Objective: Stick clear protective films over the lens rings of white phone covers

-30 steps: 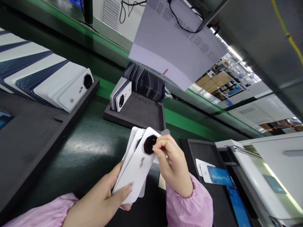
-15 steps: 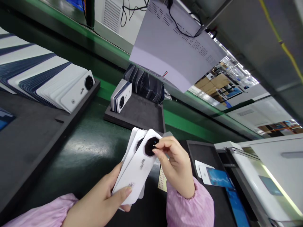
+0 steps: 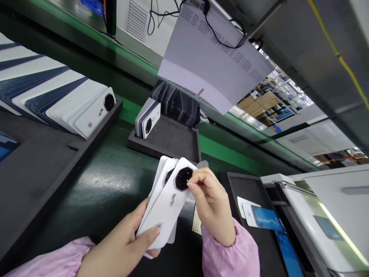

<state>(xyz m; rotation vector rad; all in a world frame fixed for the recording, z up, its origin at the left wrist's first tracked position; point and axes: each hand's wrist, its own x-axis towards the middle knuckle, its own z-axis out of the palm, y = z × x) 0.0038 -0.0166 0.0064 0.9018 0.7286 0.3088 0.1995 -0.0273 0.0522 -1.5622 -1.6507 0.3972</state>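
Note:
My left hand (image 3: pixel 121 240) is closed round a small fan of white phone back panels (image 3: pixel 164 215), with the thumb pressed on the front one. The front panel carries a black octagonal camera window (image 3: pixel 182 179) near its top and faint dark printing below. Finger and thumb of my right hand (image 3: pixel 215 206) pinch together at the right edge of that window. A tiny pale tip shows between them, too small to name. Behind the right fingers, a grey rounded edge (image 3: pixel 203 164) sticks out. Partly behind the right hand lies a yellowish sheet with rows of small red marks (image 3: pixel 196 223).
At the left, a dark tray (image 3: pixel 95 129) holds rows of white and dark blue panels. Another tray (image 3: pixel 178 134) ahead bears white and dark panels. A right-hand tray (image 3: pixel 245 184) has white pieces and blue-screened pieces (image 3: pixel 266 216). A white perforated housing (image 3: pixel 213 65) hangs above.
The right fingertips have shifted slightly, and a tiny pale tip now shows more clearly between them. The left hand and the panels stay almost still.

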